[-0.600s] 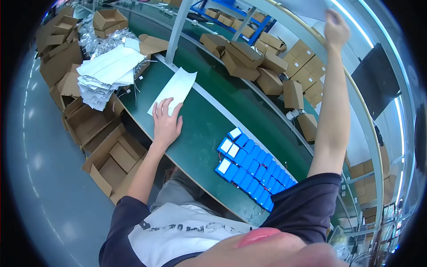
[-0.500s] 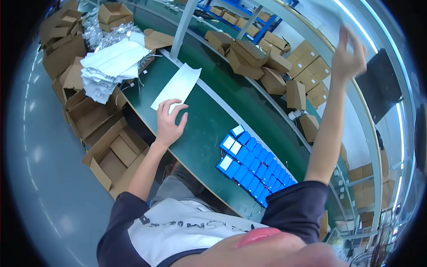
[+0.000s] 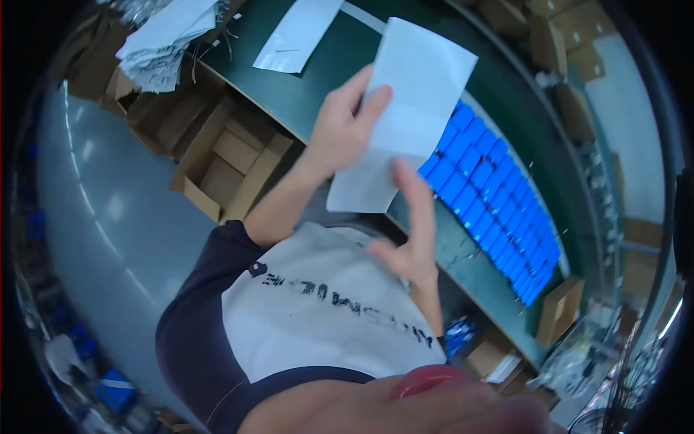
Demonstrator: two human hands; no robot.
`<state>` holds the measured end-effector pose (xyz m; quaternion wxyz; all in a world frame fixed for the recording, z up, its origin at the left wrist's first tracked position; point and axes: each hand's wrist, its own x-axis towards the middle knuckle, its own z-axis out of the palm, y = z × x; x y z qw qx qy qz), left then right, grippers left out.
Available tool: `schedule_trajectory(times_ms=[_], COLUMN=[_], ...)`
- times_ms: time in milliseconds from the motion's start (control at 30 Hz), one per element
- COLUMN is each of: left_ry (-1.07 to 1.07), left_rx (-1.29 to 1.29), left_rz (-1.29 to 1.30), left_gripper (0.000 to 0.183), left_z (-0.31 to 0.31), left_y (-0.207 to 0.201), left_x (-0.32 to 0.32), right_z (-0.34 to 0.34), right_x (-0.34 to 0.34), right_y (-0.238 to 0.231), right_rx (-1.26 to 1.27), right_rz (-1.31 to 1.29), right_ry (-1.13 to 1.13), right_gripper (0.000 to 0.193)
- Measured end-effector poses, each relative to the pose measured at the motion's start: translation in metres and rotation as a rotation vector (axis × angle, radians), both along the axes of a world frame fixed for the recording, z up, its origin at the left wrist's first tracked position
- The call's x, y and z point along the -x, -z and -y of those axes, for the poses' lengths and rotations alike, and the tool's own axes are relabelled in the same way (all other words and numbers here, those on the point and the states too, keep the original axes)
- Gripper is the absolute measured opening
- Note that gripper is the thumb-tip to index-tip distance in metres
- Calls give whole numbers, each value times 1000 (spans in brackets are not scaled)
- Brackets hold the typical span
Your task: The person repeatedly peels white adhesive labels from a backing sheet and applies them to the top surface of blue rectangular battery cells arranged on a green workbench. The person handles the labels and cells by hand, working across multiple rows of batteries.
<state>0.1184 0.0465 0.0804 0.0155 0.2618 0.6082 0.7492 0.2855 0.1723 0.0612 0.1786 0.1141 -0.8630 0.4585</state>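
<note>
A white sheet (image 3: 423, 87) with a crease across its lower part is held up in front of my body. My left hand (image 3: 347, 123) is closed on its left edge, thumb lying over the front. By the sheet's lower right side is my right hand (image 3: 416, 231), its thumb and forefinger spread apart, the forefinger tip over or against the paper. A second white sheet (image 3: 303, 32) lies on the green table (image 3: 271, 90) beyond my left hand. Rows of blue wrapped battery packs (image 3: 481, 181) with thin wires sit to the right, partly hidden by the held sheet.
At the upper left, a stack of white sheets (image 3: 170, 36) rests by cardboard boxes. An open carton (image 3: 228, 166) stands beside the table's near edge. Another small carton (image 3: 560, 311) and clear plastic bags (image 3: 578, 369) are at the lower right. A metal rail runs along the far side.
My right hand has come down from high on the right. My left hand has left the sheet on the table and now holds another sheet. The view has shifted to the right.
</note>
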Motion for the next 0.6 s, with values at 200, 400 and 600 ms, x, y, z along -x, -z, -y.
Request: schedule_trajectory(times_ms=[200,400,600], left_ry=[277,-158,155], left_rx=[144,360,242], left_rz=[-368,-668,30], left_gripper=[33,38,26], left_z=[3,1,-13], left_y=[-21,-12,-2], left_x=[-43,-20,-10], right_z=[10,-8,-5], right_x=[18,25,31], right_y=[-20,-8,6], right_rx=[469,1022,908], right_rz=[-161,-87,26], right_ry=[273,328,392], right_gripper=[76,41,37])
